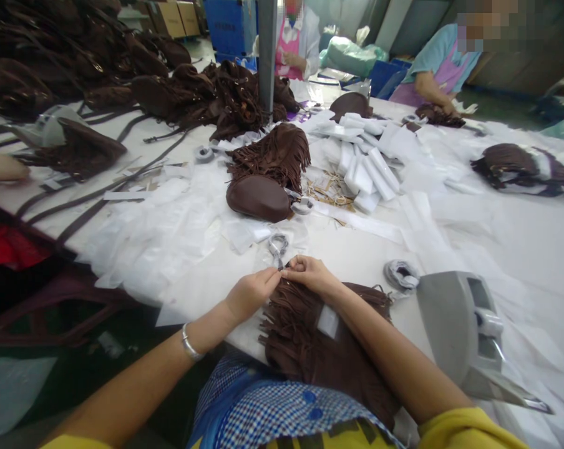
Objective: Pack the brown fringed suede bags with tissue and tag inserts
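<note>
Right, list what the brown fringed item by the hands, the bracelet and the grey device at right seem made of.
The brown fringed item: probably suede or a lookalike, matte, as its soft strips barely shine; which, I can't tell. The bracelet: likely polished, silver-coloured metal, judging by its glints. The grey device: probably smooth moulded plastic, given its even colour and stiff, curved shell.

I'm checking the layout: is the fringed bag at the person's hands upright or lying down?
Lying down: the fringed bag stretches beneath the right forearm, its strands splayed sideways.
</note>
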Available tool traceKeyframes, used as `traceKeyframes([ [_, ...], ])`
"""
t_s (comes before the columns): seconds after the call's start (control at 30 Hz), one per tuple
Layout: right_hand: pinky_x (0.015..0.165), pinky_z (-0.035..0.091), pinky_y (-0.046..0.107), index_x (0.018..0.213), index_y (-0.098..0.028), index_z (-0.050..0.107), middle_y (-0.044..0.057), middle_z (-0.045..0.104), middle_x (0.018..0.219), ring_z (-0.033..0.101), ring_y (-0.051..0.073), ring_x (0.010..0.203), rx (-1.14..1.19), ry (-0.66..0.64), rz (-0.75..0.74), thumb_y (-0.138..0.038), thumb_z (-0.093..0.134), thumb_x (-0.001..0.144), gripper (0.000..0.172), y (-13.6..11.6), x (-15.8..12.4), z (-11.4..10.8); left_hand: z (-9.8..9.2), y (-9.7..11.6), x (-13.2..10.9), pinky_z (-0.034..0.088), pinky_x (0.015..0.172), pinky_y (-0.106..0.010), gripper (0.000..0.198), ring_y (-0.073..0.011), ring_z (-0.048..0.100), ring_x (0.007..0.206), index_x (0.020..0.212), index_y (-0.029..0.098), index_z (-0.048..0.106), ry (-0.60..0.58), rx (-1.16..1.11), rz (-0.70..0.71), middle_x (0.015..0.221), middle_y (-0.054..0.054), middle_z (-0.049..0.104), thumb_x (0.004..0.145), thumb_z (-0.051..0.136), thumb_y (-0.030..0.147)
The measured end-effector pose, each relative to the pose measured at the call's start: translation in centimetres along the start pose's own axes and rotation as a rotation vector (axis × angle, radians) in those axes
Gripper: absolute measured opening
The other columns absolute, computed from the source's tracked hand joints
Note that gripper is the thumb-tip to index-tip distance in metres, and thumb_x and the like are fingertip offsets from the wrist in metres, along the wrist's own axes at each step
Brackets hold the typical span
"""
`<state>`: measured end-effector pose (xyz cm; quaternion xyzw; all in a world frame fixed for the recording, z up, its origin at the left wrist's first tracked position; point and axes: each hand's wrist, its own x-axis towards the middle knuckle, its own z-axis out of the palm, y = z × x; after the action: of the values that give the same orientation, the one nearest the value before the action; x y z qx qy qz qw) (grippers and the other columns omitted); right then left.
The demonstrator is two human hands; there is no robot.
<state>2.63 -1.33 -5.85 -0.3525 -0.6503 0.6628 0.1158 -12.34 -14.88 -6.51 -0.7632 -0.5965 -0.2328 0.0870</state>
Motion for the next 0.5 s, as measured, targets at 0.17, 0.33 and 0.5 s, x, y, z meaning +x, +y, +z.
traceKeyframes([
  [0.17, 0.046, 0.026, 0.022, 0.072, -0.021, 0.054, -0.007, 0.050, 0.052, 0.039, 0.008, 0.047, 0.028, -0.038, 0.007, -0.058, 0.078, 0.065, 0.044, -0.33, -0.17, 0.17, 0.47, -0.19, 0.10, 0.059, 0.073, -0.026, 0.020, -0.0154, 0.070, 0.080, 0.099, 0.015, 0.062, 0.007, -0.093, -0.080, 0.091, -0.007, 0.069, 0.100, 0.042, 0.018],
  [0.33, 0.047, 0.027, 0.023, 0.076, -0.022, 0.057, -0.008, 0.049, 0.051, 0.038, 0.009, 0.047, -0.021, -0.017, -0.028, -0.056, 0.075, 0.069, 0.039, -0.09, 0.03, 0.08, 0.77, -0.23, -0.09, 0.058, 0.080, -0.027, 0.013, -0.0152, 0.069, 0.087, 0.099, 0.017, 0.061, 0.066, -0.239, -0.193, 0.093, -0.005, 0.069, 0.098, 0.048, 0.019],
  [0.5, 0.051, 0.031, 0.024, 0.079, -0.022, 0.059, -0.006, 0.054, 0.054, 0.043, 0.010, 0.049, -0.128, -0.011, -0.091, -0.051, 0.069, 0.077, 0.031, 0.56, 0.18, -0.08, 0.79, -0.07, -0.28, 0.058, 0.074, -0.024, 0.008, -0.0131, 0.068, 0.081, 0.094, 0.017, 0.061, 0.100, -0.351, -0.305, 0.090, -0.003, 0.069, 0.094, 0.054, 0.017],
])
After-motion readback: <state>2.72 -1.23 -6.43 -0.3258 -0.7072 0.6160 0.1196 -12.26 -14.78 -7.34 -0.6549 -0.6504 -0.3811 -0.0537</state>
